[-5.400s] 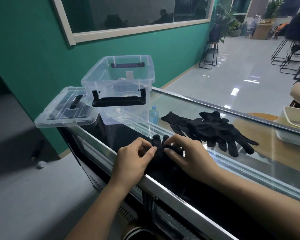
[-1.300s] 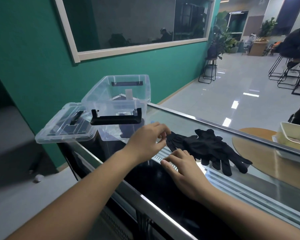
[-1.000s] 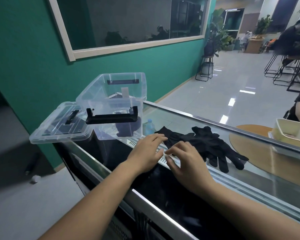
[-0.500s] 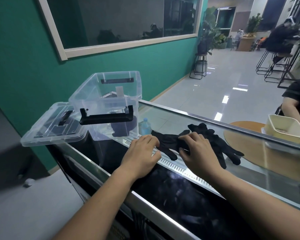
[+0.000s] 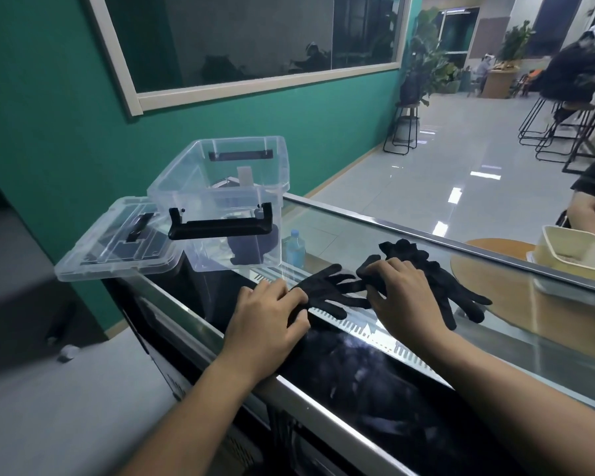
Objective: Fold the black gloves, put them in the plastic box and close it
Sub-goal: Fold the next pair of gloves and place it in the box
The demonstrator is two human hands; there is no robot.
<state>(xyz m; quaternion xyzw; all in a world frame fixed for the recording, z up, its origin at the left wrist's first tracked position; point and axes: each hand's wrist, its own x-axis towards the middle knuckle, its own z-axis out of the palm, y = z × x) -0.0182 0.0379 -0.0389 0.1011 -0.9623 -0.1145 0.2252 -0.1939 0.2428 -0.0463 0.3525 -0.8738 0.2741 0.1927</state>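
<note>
Head view: at mid-frame the left hand (image 5: 267, 312) lies palm down, fingers loosely curled, on the cuff end of a single black glove (image 5: 327, 293) spread on the glass surface (image 5: 495, 341). Just right of it, the right hand (image 5: 404, 297) has its fingers bent and pinching dark cloth where that glove's fingers meet the glove pile (image 5: 437, 286), which trails off toward the right of the frame. Whether the left hand actually grips the cuff I cannot tell.

The step looks like drawing one glove free and flattening it for a fold. Doing it well likely means pinning the cuff with the left hand while the right smooths the fingers straight, then folding fingertips over to cuff so the bundle stays compact.

The plastic box (image 5: 220, 201) stands open at upper left of the hands, a dark bundle already on its floor, and its lid (image 5: 117, 242) rests beside it at the surface's left edge.
</note>
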